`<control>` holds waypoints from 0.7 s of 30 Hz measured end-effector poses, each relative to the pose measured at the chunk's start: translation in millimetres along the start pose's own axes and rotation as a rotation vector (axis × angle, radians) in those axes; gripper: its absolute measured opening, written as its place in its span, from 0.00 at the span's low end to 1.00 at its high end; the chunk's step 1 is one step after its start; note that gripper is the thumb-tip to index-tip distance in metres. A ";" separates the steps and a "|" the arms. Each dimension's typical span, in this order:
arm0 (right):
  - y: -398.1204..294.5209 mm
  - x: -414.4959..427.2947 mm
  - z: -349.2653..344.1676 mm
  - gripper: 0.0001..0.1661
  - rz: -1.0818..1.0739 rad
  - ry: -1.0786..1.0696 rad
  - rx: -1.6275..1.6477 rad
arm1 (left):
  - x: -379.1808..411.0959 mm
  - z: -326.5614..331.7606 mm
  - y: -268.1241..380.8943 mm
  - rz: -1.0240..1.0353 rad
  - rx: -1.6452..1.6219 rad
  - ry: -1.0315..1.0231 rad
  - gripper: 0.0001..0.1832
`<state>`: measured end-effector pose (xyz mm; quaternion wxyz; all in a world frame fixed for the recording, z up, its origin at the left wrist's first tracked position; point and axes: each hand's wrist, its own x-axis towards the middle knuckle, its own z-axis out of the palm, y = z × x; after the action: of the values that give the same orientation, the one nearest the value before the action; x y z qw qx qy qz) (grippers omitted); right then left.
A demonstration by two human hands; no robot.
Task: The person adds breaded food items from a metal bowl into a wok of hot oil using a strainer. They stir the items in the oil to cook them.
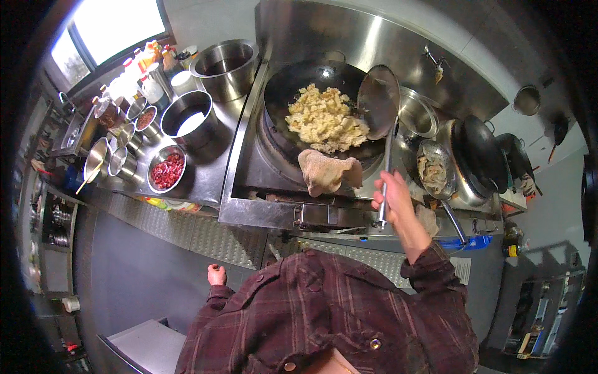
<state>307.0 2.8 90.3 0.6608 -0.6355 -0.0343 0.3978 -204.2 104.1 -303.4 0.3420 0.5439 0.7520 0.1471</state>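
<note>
My right hand [395,196] grips the metal handle of a large round ladle or strainer [379,100], whose head is tilted up at the right rim of a black wok [285,79]. A heap of yellowish, crumbly food [324,119] lies in the wok. A beige cloth [322,173] hangs over the wok's near edge. My left hand [217,275] hangs low by my side, away from the stove, its fingers curled; whether it holds anything does not show.
Left of the wok stand a bowl of red pieces [168,170], a dark-filled pot [189,114], a large steel pot [224,70] and several bottles [152,89]. To the right are a strainer with pale food [434,168], a steel pot [418,110] and another black wok [479,154].
</note>
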 end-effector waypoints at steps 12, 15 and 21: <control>-23.2 34.5 1.3 0.21 0.486 -0.366 0.216 | -18.9 -19.3 0.2 -0.037 0.064 0.048 0.19; -28.6 52.1 -26.1 0.11 0.368 -0.236 0.152 | -21.5 -19.3 10.2 -0.031 0.033 0.047 0.19; -38.8 10.1 -23.8 0.24 -0.100 -0.253 -0.330 | -19.1 -21.9 -10.9 -0.047 0.079 0.078 0.18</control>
<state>345.7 -5.9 114.8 0.5572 -0.6776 -0.2134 0.4300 -223.4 85.9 -287.2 0.2941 0.5332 0.7825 0.1302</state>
